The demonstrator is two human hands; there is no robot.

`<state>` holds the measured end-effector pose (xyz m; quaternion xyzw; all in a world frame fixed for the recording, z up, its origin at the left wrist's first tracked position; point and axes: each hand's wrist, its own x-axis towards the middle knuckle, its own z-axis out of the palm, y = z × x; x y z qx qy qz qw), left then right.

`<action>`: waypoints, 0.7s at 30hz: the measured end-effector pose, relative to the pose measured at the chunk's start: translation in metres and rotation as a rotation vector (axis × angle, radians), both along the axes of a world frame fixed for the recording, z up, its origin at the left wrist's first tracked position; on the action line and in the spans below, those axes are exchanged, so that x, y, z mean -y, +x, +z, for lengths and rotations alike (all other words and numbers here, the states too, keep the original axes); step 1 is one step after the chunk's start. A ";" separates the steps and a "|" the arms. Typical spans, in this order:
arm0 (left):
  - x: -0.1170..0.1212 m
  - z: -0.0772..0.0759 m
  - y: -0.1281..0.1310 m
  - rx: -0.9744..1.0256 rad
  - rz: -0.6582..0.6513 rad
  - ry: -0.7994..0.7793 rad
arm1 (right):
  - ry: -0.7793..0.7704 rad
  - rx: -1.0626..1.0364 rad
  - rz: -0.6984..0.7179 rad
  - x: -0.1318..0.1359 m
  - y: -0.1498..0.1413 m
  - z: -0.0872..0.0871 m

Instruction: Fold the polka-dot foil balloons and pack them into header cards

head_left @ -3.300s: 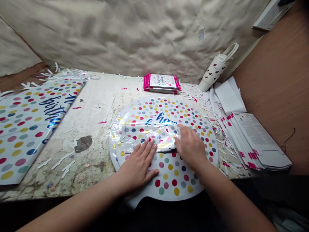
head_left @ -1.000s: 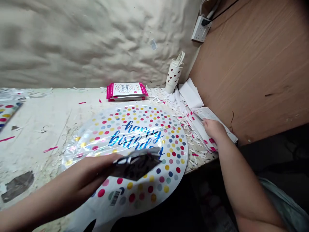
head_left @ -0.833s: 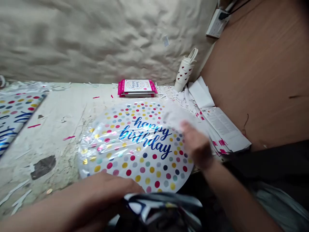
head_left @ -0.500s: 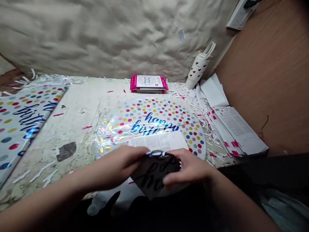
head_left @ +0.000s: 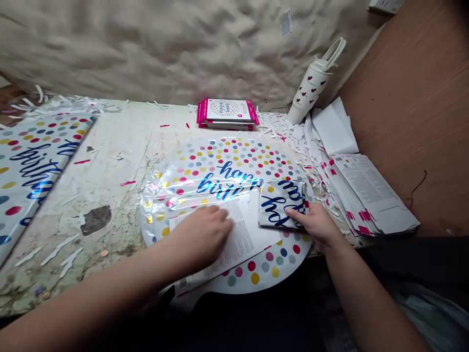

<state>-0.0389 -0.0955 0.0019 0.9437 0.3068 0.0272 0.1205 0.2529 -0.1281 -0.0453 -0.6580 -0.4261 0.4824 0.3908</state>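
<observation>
Left hand (head_left: 200, 237) rests on a printed leaflet (head_left: 238, 239), grip spread, fingers flat. Right hand (head_left: 317, 225) pinches a folded foil balloon (head_left: 282, 205) between thumb and fingers, just beside the leaflet. Both items lie on a round foil balloon (head_left: 220, 168) on the tabletop (head_left: 117, 161).

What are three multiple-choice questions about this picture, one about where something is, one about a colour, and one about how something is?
1. What is the left hand resting on? A) a printed paper sheet B) the table top C) the brown board
2. What colour is the lettering on the round foil balloon? A) green B) blue C) orange
3. How is the foil piece by the right hand? A) crumpled into a ball B) spread flat C) folded

Answers: 1 A, fingers lie on the sheet. 2 B, the words shine blue. 3 C, it makes a neat folded block.
</observation>
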 end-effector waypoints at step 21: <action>-0.029 -0.009 0.048 0.160 -0.425 0.260 | -0.294 -0.411 0.280 0.003 -0.019 0.026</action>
